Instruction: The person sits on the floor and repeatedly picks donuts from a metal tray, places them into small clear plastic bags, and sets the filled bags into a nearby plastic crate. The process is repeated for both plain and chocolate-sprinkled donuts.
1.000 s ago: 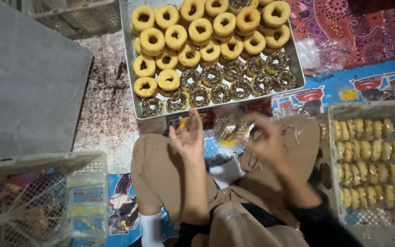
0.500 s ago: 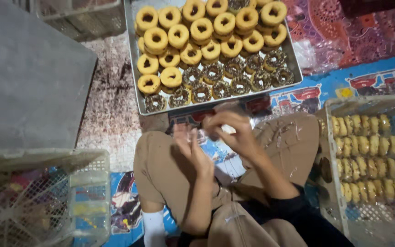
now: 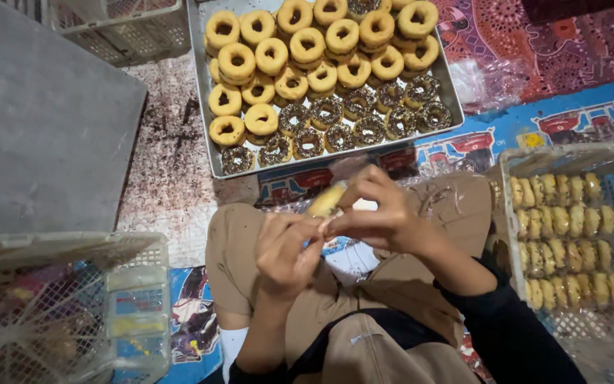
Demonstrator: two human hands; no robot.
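Observation:
Above my lap, my left hand (image 3: 286,249) and my right hand (image 3: 381,213) meet around a single doughnut (image 3: 326,200) wrapped in thin clear plastic. Both hands pinch the wrap, the right one from above, the left from below. Just beyond them a metal tray (image 3: 211,153) lies on the floor. It holds several plain yellow ring doughnuts at the back and several chocolate-sprinkled ones along its near edge.
A white plastic crate (image 3: 534,160) at my right holds rows of wrapped doughnuts. Another white mesh crate (image 3: 65,249) with small items stands at my left front. A grey slab (image 3: 37,128) lies at left, a patterned mat (image 3: 534,43) at back right.
My hands have come together and lowered toward my lap. The wrapped doughnut now sits pinched between both hands, and the left hand has closed in from an open spread.

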